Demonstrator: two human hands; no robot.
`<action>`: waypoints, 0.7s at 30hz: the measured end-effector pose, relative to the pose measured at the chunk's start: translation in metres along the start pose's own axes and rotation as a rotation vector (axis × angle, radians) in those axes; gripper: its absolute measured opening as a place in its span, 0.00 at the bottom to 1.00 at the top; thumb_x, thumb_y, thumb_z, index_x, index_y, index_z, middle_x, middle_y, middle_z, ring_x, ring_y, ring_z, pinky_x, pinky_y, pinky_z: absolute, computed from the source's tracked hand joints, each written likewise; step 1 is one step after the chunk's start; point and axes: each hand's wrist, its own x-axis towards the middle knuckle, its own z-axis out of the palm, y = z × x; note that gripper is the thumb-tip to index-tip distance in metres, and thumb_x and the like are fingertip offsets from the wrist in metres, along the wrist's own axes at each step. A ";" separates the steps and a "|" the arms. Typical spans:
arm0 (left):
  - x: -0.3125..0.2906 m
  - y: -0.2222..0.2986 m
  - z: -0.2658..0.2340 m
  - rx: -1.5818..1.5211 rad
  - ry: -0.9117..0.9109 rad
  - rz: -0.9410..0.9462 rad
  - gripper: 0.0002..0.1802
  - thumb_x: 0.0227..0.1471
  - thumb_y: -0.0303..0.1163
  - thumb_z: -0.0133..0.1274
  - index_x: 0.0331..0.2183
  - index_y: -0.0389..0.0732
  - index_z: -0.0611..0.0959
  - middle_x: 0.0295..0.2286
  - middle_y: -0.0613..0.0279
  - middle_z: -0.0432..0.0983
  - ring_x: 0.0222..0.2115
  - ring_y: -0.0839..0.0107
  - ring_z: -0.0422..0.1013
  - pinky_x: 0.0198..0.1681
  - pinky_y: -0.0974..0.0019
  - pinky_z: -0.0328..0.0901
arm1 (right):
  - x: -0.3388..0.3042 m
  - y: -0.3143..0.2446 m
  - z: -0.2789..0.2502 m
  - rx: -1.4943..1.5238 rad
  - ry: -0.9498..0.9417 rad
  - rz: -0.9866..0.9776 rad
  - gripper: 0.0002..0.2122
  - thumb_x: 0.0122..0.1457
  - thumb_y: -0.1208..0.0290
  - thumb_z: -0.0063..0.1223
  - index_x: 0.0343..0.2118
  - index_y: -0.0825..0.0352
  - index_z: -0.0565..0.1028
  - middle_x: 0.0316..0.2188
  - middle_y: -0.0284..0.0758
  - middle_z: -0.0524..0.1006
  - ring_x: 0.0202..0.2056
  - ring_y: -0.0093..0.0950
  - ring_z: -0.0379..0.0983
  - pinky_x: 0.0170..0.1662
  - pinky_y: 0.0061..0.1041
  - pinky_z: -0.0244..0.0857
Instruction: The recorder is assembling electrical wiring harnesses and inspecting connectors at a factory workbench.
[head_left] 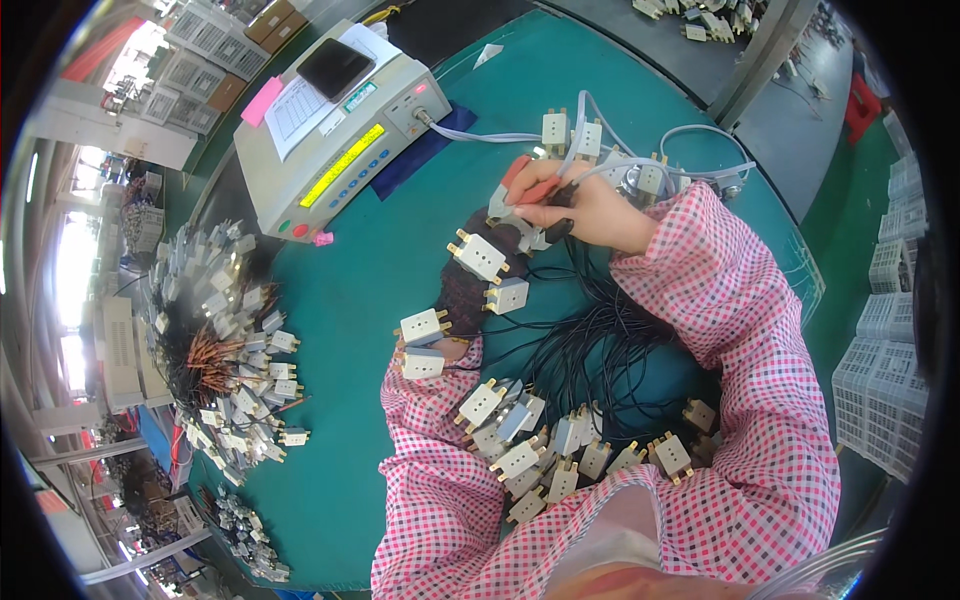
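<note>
My right hand is closed on a red-handled test clip, its thumb and fingers pressed on the handles. A black-handled clip hangs just below those fingers. In a dark brown glove, my left hand meets the clip's tip, its fingers closed around a white plug that is partly hidden. Other white plugs with brass pins lie over the glove and wrist, among them a large plug and a lower plug. Black cables bunch between my arms, with several plugs near my body.
A beige tester with a lit yellow display stands at the back left; a phone and papers lie on it. Grey leads run from it to the clips. A heap of plugs occupies the left of the green table.
</note>
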 end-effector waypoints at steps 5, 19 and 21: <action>0.017 -0.001 0.000 -0.006 -0.018 0.020 0.25 0.57 0.45 0.46 0.50 0.38 0.68 0.41 0.54 0.71 0.32 0.68 0.73 0.26 0.66 0.69 | 0.000 0.000 0.004 0.079 -0.002 -0.031 0.06 0.54 0.78 0.56 0.35 0.67 0.74 0.33 0.29 0.73 0.34 0.19 0.69 0.39 0.19 0.64; -0.051 -0.002 -0.004 0.070 0.098 -0.033 0.29 0.54 0.47 0.51 0.53 0.42 0.67 0.47 0.54 0.68 0.27 0.65 0.74 0.19 0.66 0.68 | 0.017 0.011 -0.042 0.253 0.541 -0.095 0.06 0.56 0.74 0.55 0.33 0.69 0.73 0.31 0.28 0.73 0.29 0.18 0.70 0.32 0.17 0.64; -0.048 -0.004 -0.006 0.031 0.009 -0.034 0.29 0.55 0.47 0.50 0.53 0.42 0.67 0.47 0.53 0.68 0.27 0.65 0.75 0.19 0.66 0.68 | 0.016 0.012 -0.038 0.222 0.546 -0.103 0.06 0.56 0.73 0.54 0.34 0.69 0.74 0.31 0.29 0.73 0.28 0.18 0.71 0.31 0.16 0.64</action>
